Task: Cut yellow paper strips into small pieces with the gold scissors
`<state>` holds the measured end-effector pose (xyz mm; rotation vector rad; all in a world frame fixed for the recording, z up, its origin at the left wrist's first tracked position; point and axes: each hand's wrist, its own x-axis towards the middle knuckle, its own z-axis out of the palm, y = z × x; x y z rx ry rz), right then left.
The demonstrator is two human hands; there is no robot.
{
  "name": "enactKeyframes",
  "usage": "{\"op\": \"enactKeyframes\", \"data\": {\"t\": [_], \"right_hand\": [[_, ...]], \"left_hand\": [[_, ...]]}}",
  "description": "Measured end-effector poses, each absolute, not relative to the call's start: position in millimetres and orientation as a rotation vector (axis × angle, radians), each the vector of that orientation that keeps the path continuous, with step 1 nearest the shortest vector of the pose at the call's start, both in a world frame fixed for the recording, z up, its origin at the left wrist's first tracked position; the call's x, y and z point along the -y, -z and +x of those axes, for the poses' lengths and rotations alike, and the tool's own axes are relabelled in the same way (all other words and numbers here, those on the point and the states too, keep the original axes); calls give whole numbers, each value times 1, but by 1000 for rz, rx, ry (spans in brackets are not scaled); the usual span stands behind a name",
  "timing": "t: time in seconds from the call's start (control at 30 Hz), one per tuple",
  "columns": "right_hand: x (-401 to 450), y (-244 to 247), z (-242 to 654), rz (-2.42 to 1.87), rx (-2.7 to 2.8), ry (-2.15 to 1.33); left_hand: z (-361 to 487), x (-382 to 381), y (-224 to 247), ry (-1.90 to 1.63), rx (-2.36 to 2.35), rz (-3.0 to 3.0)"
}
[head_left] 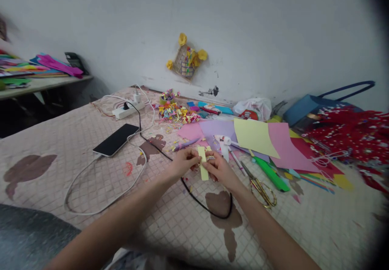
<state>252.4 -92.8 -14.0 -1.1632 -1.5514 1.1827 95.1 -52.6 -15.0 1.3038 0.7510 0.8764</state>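
Note:
A pale yellow paper strip (203,168) stands lengthwise between my hands above the table. My left hand (184,160) pinches its left edge, fingers curled. On the other side, my right hand (219,167) grips the strip with thumb and fingertips; some fingers are hidden behind it. Just beyond the right hand lies a white glue gun (224,144), its black cord (194,196) running under my hands. Gold-handled scissors (260,189) rest to the right, beside a green rolled piece (272,174).
Paper sheets (255,137) overlap at the right, near a red dotted cloth (352,140) and a blue bag (306,110). Small paper pieces (174,112) are heaped at the back. On the left are a tablet (116,139), a white cable (100,209) and a power strip (128,110).

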Motion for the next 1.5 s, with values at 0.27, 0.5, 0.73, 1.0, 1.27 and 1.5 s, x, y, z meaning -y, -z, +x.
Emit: {"op": "enactKeyframes", "data": {"t": [0.27, 0.5, 0.73, 1.0, 1.27, 1.5], "right_hand": [[97, 13, 253, -1095, 1416, -1225], [100, 17, 247, -1118, 1393, -1228], [99, 13, 252, -1431, 1862, -720], [62, -4, 204, -1474, 2177, -205], [34, 9, 172, -1620, 2273, -78], [30, 13, 165, -1686, 2337, -37]], "left_hand": [[92, 59, 17, -801, -739, 1338], [87, 65, 19, -710, -810, 1474], [37, 52, -2, -973, -1171, 1941], [-4, 3, -26, -682, -1396, 2221], [11, -47, -7, -579, -1345, 2251], [22, -58, -14, -527, -1322, 2271]]}}
